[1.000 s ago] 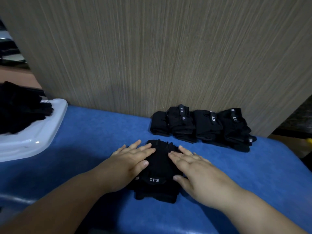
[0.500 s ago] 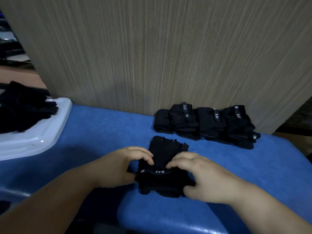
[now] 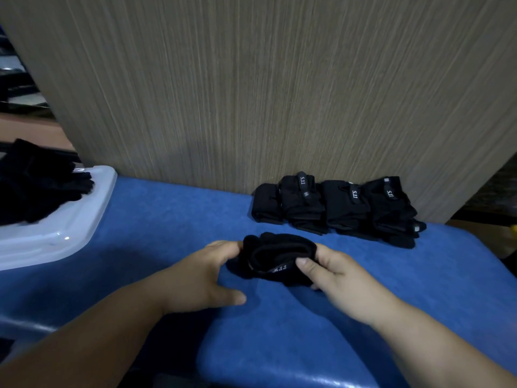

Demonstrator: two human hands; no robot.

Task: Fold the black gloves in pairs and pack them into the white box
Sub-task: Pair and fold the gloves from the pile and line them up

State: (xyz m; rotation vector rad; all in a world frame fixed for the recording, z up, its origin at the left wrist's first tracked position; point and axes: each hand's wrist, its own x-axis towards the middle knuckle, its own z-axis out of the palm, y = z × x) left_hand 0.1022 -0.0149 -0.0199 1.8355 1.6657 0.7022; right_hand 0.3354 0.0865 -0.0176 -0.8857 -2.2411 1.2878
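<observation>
A white box [image 3: 56, 233] is seen at the far left, resting on a blue padded surface [image 3: 279, 331] and partly cut off by the picture's edge. A loose heap of black gloves [image 3: 36, 180] is piled in it, with several glove fingers draped toward its right rim. How deep the box is cannot be told.

Toward the middle, the left hand [image 3: 201, 278] is laid low over the blue surface, palm down. Its fingers are curled narrowly, and their tips are pressed against the left end of a folded pair of black gloves [image 3: 277, 256]; the thumb is stretched out apart from them, along the surface. Whether the pair is actually gripped by this hand cannot be told.

The folded pair is positioned between the two hands, rolled into a thick bundle, with a strip of pale lettering shown along its near edge.

Its right end is clasped by the right hand [image 3: 338, 278], thumb on the near side and fingers wrapped around the far side, so that the hand is closed on the bundle.

Farther back and to the right, a row of folded glove pairs [image 3: 335, 208] is lined up side by side on the blue surface, set against a tall wood-grain panel [image 3: 265, 93]. Small pale labels are visible on three of them.
</observation>
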